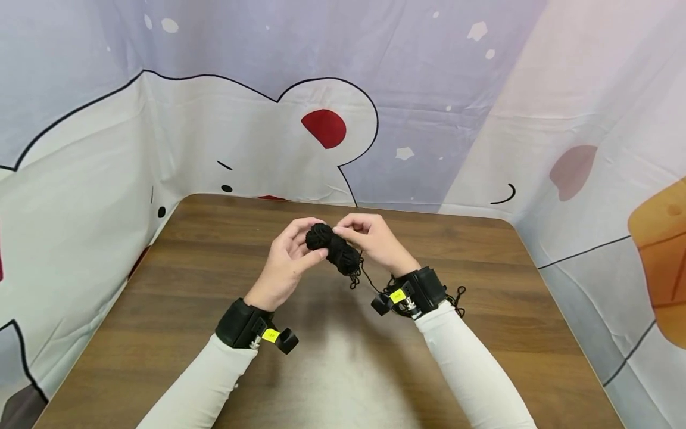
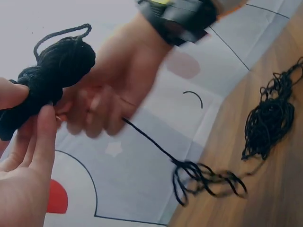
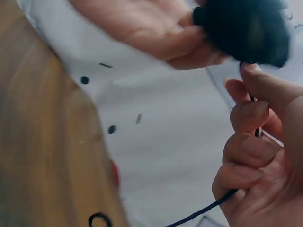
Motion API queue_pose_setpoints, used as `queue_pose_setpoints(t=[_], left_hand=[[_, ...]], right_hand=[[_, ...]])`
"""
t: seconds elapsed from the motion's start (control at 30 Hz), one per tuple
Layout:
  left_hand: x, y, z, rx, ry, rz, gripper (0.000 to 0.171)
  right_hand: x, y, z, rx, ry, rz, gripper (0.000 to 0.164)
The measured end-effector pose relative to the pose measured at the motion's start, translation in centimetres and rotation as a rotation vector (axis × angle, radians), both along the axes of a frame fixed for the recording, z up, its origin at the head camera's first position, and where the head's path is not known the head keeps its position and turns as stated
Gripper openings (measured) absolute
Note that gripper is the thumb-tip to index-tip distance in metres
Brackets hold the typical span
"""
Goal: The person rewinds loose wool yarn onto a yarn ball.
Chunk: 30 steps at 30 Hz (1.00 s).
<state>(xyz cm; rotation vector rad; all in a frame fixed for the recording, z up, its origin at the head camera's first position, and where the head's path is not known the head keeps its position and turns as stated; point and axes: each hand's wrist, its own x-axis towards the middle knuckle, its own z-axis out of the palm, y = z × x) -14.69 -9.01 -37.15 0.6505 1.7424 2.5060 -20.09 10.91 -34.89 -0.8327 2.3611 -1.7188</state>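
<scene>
A bundle of black cord (image 1: 333,245), wound thick at both ends and narrower at its middle, is held above the table. My left hand (image 1: 286,259) grips it between thumb and fingers from the left side. Close against its right side, my right hand (image 1: 375,238) has its fingers curled round a single strand of the cord (image 3: 213,206), which runs out below the hand. In the left wrist view a small loop stands out from the bundle's top, and that strand leads to a loose clump of loops (image 2: 203,179) in the air.
More tangled black cord (image 2: 270,123) lies on the wooden table (image 1: 177,286), partly hidden behind my right wrist in the head view. Patterned cloth (image 1: 429,119) hangs round the table's back and sides. Each wrist wears a black camera band (image 1: 246,325).
</scene>
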Motion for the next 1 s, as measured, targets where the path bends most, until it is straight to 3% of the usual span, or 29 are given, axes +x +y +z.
queue_pose_setpoints(t=[0.2,0.33,0.47,0.67,0.83,1.0], left_hand=[[-0.3,0.0,0.0,0.09,-0.079,0.054,0.049],[-0.6,-0.1,-0.1,0.113,-0.101,0.134,0.048],[-0.8,-0.1,-0.2,0.088,-0.119,0.223,0.047],[-0.8,-0.1,-0.4,-0.003,-0.089,0.287,0.048],[-0.7,0.1,-0.6,-0.083,-0.026,0.253,0.05],[-0.3,0.2,-0.6,-0.105,0.025,0.143,0.051]], right_hand=[[1.3,-0.4,-3.0,-0.046,-0.067,0.041,0.014],[2.7,-0.8,-3.8,-0.039,-0.088,0.065,0.021],[3.9,-1.2,-3.7,0.055,-0.024,0.079,0.024],[5.3,-1.7,-1.2,0.214,0.189,0.064,0.015],[5.1,-1.5,2.1,0.239,0.355,0.006,0.011],[3.1,-0.7,4.0,0.183,0.322,-0.05,0.008]])
